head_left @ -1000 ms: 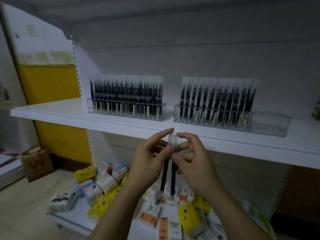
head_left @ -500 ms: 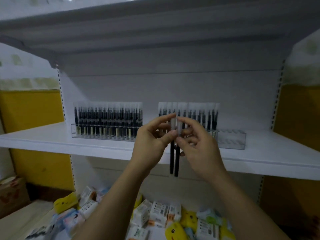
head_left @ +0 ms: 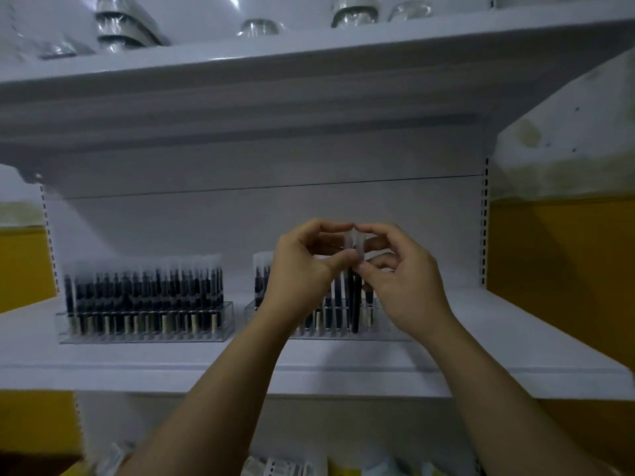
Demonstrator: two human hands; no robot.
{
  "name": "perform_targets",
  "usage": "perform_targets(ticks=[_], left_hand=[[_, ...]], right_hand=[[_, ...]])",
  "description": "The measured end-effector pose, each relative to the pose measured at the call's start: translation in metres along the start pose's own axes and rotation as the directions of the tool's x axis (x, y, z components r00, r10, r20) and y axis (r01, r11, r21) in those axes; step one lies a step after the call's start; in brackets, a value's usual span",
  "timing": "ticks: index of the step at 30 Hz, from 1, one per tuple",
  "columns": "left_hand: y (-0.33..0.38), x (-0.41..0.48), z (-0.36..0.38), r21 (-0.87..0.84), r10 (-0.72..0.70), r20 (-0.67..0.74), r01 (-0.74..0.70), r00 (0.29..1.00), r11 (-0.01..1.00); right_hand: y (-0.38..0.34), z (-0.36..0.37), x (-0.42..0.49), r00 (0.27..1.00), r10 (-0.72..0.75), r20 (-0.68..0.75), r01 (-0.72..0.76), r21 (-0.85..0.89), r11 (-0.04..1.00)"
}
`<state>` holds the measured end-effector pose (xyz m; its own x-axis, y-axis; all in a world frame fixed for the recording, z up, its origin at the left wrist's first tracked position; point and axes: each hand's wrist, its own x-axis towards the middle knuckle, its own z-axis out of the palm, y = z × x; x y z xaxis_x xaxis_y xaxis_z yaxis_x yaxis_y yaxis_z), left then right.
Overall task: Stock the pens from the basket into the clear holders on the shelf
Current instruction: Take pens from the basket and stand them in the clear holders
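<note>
Left hand (head_left: 302,266) and right hand (head_left: 402,280) pinch two pens (head_left: 354,304) upright over the right holder (head_left: 309,333) on the shelf (head_left: 515,345); best separate them and lower each straight into a free slot.

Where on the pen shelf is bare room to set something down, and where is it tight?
Bare: shelf right of the right holder to the yellow panel; front strip before both holders. Crowded: full left holder, the narrow gap between holders, and the pens pinched by left hand and right hand.
</note>
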<state>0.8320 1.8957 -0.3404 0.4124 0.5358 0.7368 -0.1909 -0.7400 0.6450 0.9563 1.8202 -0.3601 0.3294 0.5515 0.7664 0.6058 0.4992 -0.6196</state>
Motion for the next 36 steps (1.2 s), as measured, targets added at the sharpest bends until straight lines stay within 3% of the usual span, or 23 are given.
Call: perform_targets(ticks=[16,26,36], left_hand=[[-0.026,0.057,0.023,0.230,0.010,-0.008,-0.008,1.000,0.973],[-0.044,0.072,0.018,0.295,-0.023,0.006,0.020,1.000,0.955],[-0.041,0.073,0.020,0.277,-0.016,0.050,0.002,0.999,0.961]], right_hand=[[0.052,-0.023,0.054,0.993,0.031,-0.114,-0.040,-0.080,0.996],[0.072,-0.010,0.064,0.995,0.091,-0.030,-0.094,-0.106,0.990],[0.086,-0.006,0.044,0.994,0.101,0.036,-0.090,-0.238,0.967]])
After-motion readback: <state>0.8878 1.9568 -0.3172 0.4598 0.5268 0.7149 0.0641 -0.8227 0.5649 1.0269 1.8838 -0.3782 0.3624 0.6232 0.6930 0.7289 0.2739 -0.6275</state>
